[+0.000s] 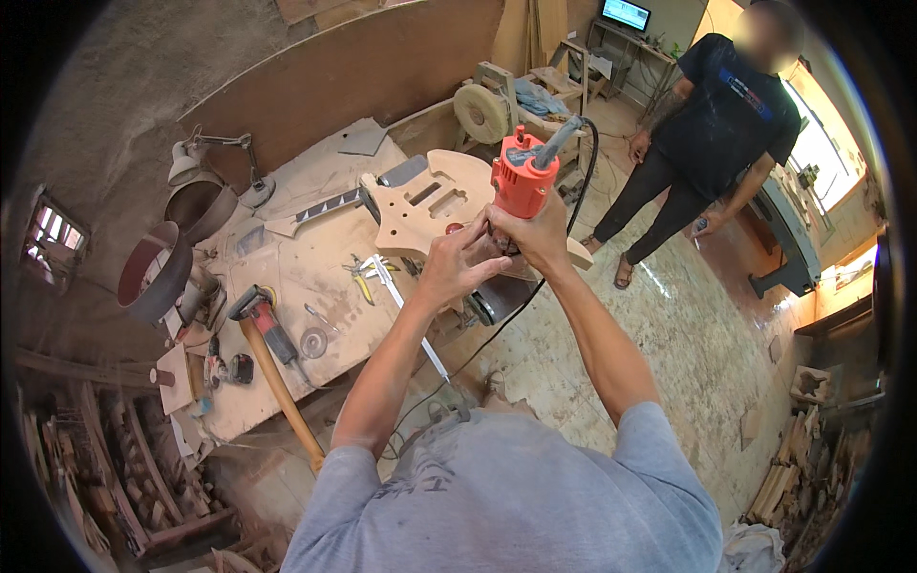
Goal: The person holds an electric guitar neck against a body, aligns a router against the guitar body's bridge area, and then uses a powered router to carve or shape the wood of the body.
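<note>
My right hand [539,235] is clamping the red power tool [522,187] over the pale guitar body [413,222] beside the counter [315,256]; my left hand [462,264] is reaching its base, gripping or not I cannot tell.

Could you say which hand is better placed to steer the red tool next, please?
Probably the right hand, wrapped around the red tool; the left hand is alongside its base.

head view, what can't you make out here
All in the head view:
- Red power tool: lower end, hidden by the left hand and right hand.
- Pale guitar body: part beneath the tool, hidden by tool and hands.
- Monitor: screen contents, too small.
</note>
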Demonstrator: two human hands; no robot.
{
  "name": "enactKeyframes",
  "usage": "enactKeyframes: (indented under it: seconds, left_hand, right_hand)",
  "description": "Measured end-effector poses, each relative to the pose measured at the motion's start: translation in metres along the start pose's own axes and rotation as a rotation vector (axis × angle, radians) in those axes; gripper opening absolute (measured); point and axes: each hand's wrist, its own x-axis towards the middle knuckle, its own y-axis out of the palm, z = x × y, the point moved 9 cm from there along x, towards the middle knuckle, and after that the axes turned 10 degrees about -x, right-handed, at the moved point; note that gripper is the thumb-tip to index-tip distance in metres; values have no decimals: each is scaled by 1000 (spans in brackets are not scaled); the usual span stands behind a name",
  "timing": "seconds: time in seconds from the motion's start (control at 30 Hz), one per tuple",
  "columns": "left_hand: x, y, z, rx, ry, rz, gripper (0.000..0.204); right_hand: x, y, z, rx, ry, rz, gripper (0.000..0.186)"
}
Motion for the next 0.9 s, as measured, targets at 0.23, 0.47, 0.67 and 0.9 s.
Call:
enactKeyframes:
  seconds: [0.23,0.47,0.67,0.9]
  left_hand:
    - [11,-6,19,179,-191,228,78]
    - [31,-35,-17,89,-130,178,60]
    - [123,-53,-80,-27,231,-44,38]
    - [147,-39,-64,-275,-74,160,31]
  right_hand:
    - [0,-3,12,-104,-156,-72,47]
    - [5,-1,10,-65,-70,-22,48]
    - [10,-5,31,-136,-144,-27,54]
    - [5,-3,29,-89,-150,-28,43]
